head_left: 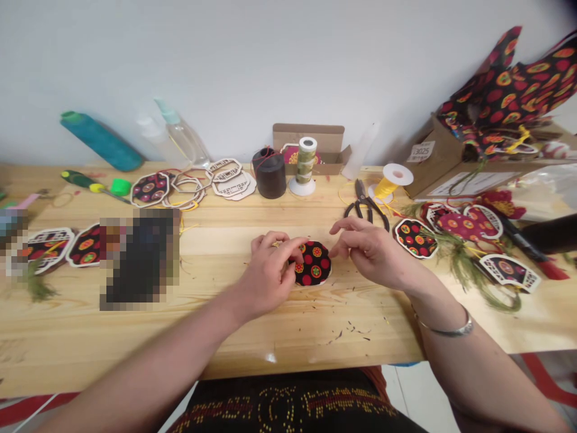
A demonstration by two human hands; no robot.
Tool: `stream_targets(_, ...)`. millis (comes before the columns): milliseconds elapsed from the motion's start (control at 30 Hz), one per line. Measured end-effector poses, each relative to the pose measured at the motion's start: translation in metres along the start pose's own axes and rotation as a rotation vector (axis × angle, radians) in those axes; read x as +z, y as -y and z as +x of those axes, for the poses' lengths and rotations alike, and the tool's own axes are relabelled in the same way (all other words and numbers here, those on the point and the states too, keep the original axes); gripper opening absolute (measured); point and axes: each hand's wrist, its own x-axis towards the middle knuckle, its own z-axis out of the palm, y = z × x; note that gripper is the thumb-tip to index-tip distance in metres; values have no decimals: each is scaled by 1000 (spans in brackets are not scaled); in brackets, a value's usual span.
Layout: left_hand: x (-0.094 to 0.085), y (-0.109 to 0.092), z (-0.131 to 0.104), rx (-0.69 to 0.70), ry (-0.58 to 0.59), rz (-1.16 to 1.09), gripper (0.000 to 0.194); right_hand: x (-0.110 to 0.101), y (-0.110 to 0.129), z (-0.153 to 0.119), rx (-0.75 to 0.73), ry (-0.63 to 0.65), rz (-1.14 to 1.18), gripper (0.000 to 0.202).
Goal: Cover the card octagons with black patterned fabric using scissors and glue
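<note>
A small plaque covered in black fabric with red and orange flower patterns (pixel 317 263) lies on the wooden table (pixel 252 337) in front of me. My left hand (pixel 271 270) is at its left side, with thumb and fingers closed on its edge. Just right of the plaque is my right hand (pixel 367 249), its fingers bent and apart, with nothing visible between them. Small dark scraps (pixel 354 332) are scattered on the table below my right hand.
Behind stand a black thread cone (pixel 269 174), a green thread spool (pixel 306 165) and a yellow spool (pixel 392 182). Black-handled pliers (pixel 364 201) lie before the yellow one. Decorated plaques (pixel 415 238) and a cardboard box (pixel 442 162) are on the right.
</note>
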Motion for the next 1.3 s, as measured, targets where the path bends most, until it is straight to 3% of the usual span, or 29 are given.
stream_targets(133, 0, 0, -1, -2, 66, -13, 54, 1, 1, 1, 24, 75, 10, 30)
stream_targets(333, -1, 0, -1, 26, 9, -45, 53, -1, 2, 0, 15, 34, 46, 31)
stream_targets(500, -1, 0, 0, 28, 55, -51, 56, 0, 3, 1, 33, 124, 77, 29)
stream_targets(700, -3, 0, 1, 76, 43, -118, 57, -1, 11, 1, -13, 146, 159, 32)
stream_targets(900, -3, -3, 1, 146, 139, -132, 56, 1, 17, 3, -7, 225, 161, 28)
stream_targets(1100, -4, -1, 2, 115, 23, -155, 51, 2, 18, 3, -28, 198, 209, 30)
stream_targets(1300, -3, 2, 1, 78, 36, -104, 49, 4, 17, 3, -29, 220, 215, 29)
